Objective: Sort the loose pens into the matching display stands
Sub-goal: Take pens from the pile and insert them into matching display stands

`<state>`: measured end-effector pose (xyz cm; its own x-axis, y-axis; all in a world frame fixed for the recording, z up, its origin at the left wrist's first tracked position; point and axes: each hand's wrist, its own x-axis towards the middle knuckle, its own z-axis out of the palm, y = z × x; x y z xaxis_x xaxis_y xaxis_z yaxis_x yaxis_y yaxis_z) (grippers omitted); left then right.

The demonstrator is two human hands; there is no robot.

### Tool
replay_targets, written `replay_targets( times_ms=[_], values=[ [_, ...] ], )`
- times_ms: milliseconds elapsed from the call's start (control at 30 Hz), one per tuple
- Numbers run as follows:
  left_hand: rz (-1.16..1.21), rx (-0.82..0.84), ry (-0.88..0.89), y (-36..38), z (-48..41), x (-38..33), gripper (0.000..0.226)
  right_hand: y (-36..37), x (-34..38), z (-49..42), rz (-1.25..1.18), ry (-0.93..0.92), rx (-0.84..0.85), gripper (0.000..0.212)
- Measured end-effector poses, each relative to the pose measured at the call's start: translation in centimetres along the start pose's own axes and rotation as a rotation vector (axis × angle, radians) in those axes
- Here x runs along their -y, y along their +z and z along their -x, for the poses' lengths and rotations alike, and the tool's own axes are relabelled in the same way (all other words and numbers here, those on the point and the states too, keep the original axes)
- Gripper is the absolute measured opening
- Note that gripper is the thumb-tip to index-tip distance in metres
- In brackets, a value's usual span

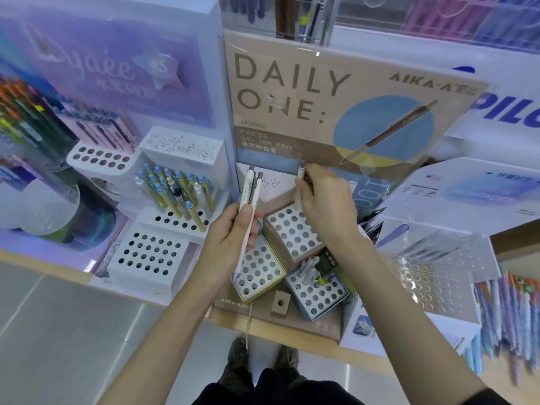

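Floor [67, 331]: grey shiny tiles are seen at 7 o'clock, with pale lines between them.
Counter [43, 257]: a light wooden edge is seen running from 9 o'clock down to 5 o'clock.
Back shelf [409, 13]: clear boxes are stacked at 1 o'clock, blurred.
Sign [508, 111]: big blue letters on white are seen at 3 o'clock.
Light: bright and even.

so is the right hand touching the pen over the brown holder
Touching. The head view shows the right hand with its fingers closed around the white pen, held upright above the holes of the brown holder.
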<state>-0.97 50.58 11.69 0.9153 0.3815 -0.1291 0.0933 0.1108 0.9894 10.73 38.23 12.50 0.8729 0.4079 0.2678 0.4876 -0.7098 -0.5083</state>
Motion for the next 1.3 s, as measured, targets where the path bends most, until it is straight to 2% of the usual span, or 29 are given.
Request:
replay_targets(
  times_ms=[267, 433, 533, 767, 833, 967, 1067, 1133, 1300],
  values=[
    [0.014, 0.026, -0.004, -0.4, -0.3, -0.3, 0.033, 0.2, -0.4, 0.2, -0.073, -0.032, 0.013, 0.010],
    [0.033, 0.030, -0.005, -0.6, -0.1, -0.5, 0.032, -0.2, -0.9, 0.2, -0.224, 0.101, -0.003, 0.013],
    [0.051, 0.033, -0.013, -0.7, 0.0, -0.7, 0.031, -0.6, -1.2, -0.1, -0.256, 0.116, 0.008, 0.013],
    [0.063, 0.062, -0.006, -0.6, 0.0, -0.8, 0.029, -0.3, -0.4, 0.2, 0.013, -0.183, 0.115, 0.014],
    [0.056, 0.063, -0.010, -0.6, 0.0, -0.7, 0.029, 0.0, -0.3, 0.2, -0.015, -0.137, 0.084, 0.016],
    [0.049, 0.061, -0.015, -0.6, 0.0, -0.6, 0.030, -0.1, -0.9, 0.1, -0.196, 0.095, -0.006, 0.015],
    [0.049, 0.059, -0.012, -0.7, 0.0, -0.5, 0.030, -0.4, -1.5, 0.6, -0.294, 0.128, -0.047, 0.016],
    [0.046, 0.057, -0.015, -0.7, -0.1, -0.4, 0.030, -0.4, -1.8, 0.9, -0.299, 0.092, -0.058, 0.017],
    [0.045, 0.063, -0.026, -0.4, -0.5, -0.1, 0.030, 0.4, -1.5, 1.6, -0.121, -0.160, -0.076, 0.021]
  ],
)
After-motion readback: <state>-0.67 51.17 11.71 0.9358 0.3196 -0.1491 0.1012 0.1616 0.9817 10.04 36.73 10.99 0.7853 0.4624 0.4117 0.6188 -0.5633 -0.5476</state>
